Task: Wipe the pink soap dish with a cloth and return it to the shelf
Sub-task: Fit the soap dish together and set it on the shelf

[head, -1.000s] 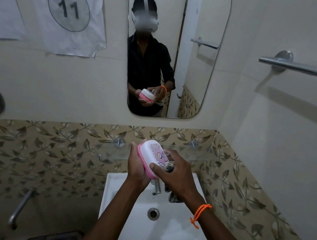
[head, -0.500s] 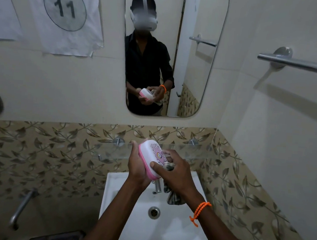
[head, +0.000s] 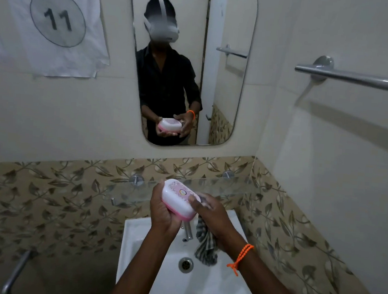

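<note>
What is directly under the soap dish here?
The left hand supports the soap dish over the sink; the tap shows partly. The dish's underside is hidden.

I see left hand [head: 162, 211] cupping pink soap dish [head: 179, 200] from below, dish tilted above white sink [head: 211, 289]. Right hand [head: 215, 215] presses striped cloth [head: 205, 244] against dish's right end; cloth tail hangs beside faucet [head: 188, 232]. Glass shelf [head: 226, 189] just behind.
</note>
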